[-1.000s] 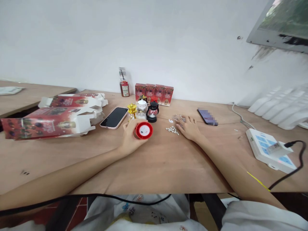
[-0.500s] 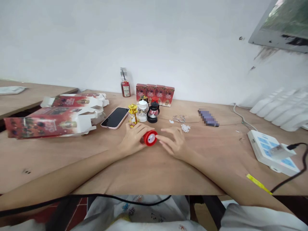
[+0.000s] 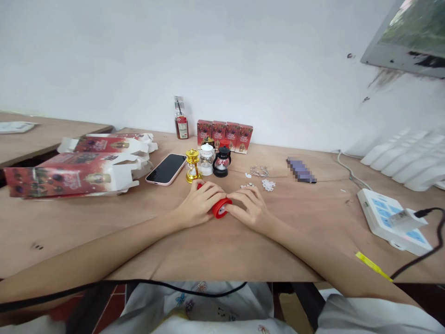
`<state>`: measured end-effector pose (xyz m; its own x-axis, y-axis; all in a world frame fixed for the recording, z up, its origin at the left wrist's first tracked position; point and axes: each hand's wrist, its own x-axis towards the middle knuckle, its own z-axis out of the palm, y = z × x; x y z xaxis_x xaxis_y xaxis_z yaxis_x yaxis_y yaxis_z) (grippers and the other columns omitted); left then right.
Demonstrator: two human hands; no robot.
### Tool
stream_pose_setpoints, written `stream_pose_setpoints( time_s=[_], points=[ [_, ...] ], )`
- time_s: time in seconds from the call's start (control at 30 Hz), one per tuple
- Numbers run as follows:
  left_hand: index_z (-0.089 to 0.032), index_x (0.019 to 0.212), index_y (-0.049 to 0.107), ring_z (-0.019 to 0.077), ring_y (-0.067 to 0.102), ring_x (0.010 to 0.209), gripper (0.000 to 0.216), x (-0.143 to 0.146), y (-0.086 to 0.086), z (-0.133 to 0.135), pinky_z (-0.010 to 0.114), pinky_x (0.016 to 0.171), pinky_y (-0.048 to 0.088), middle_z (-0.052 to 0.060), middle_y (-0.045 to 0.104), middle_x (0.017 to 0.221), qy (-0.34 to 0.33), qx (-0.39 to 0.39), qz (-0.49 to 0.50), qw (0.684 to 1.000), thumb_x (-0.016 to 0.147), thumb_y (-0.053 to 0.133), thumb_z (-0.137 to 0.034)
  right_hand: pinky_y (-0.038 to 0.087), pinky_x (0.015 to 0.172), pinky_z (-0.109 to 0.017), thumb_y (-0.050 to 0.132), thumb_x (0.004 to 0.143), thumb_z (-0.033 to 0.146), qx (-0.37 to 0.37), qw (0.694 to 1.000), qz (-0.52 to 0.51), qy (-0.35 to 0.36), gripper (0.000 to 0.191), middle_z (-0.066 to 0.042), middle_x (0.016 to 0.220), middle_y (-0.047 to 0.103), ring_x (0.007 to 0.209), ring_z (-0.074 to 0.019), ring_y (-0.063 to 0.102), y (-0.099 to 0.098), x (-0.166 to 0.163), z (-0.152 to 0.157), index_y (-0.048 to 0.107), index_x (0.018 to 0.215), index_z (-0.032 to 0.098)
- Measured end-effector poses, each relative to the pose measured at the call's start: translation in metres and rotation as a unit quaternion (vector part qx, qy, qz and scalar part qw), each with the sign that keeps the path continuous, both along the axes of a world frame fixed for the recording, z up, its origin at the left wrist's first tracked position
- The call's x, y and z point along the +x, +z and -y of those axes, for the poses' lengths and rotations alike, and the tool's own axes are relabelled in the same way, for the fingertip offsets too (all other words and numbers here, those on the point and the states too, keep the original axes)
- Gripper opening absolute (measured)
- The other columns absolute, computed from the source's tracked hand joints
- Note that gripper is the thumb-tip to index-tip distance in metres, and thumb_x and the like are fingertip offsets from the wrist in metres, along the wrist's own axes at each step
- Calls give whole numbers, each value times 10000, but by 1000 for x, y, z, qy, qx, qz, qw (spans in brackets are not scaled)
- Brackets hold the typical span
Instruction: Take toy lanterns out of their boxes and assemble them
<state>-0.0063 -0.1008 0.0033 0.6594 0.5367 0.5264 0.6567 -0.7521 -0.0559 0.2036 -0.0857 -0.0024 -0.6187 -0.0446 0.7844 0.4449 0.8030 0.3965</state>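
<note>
My left hand (image 3: 200,204) is closed around a small red lantern (image 3: 217,211) lying on its side. The lantern's round base, with a pale disc inside, faces toward me, and its red top peeks out past my left fingers. My right hand (image 3: 251,208) has its thumb and fingertips closed on the rim and disc of that base. Just beyond my left hand stand a gold lantern (image 3: 192,167), a white lantern (image 3: 207,160) and a black lantern (image 3: 221,162). Small white pieces (image 3: 268,185) and thin silvery wire loops (image 3: 259,171) lie past my right hand.
Flattened red boxes (image 3: 66,174) and a phone (image 3: 167,169) lie to the left. Small red boxes (image 3: 245,138) and a bottle (image 3: 181,125) stand by the wall. At right are a blurred phone-like item (image 3: 301,170), a power strip (image 3: 377,218) and white stacked pieces (image 3: 405,157).
The red lantern has shifted slightly right and toward me, its base turning further right. My right fingertips have come onto the base's rim. Small white bits now show beyond my right hand.
</note>
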Motion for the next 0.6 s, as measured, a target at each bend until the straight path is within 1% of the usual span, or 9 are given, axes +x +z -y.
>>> stream_pose_setpoints(
  time_s=[0.1, 0.23, 0.43, 0.6],
  points=[
    [-162, 1084, 557, 250, 519, 1035, 255, 0, -1, 0, 410, 833, 273, 112, 642, 1076, -2, 12, -3, 1000, 846, 499, -232, 436, 880, -335, 582, 848, 134, 10, 1000, 22, -11, 100, -35, 976, 684, 914, -144, 575, -1, -1, 0, 640, 898, 199],
    [-158, 1079, 554, 251, 523, 1029, 249, 0, -2, -1, 411, 828, 275, 112, 640, 1077, -5, 27, -11, 1000, 848, 499, -233, 421, 909, -339, 561, 861, 143, 10, 999, 43, -23, 92, -36, 981, 679, 922, -142, 575, -2, -2, -1, 629, 902, 189],
    [-153, 1094, 547, 247, 524, 1029, 253, 1, -1, -1, 412, 822, 272, 115, 638, 1094, -18, 41, -18, 999, 857, 474, -203, 431, 895, -333, 556, 854, 127, 25, 998, 55, 5, 76, -47, 968, 667, 888, -138, 581, -2, 1, -5, 618, 866, 168],
    [-158, 1103, 542, 245, 527, 1027, 255, 1, -2, -1, 407, 812, 268, 116, 638, 1100, -18, 37, -21, 999, 866, 469, -217, 443, 880, -329, 543, 863, 144, 28, 997, 70, 12, 71, -51, 977, 655, 911, -141, 570, -1, 3, -7, 601, 885, 178]
  ],
)
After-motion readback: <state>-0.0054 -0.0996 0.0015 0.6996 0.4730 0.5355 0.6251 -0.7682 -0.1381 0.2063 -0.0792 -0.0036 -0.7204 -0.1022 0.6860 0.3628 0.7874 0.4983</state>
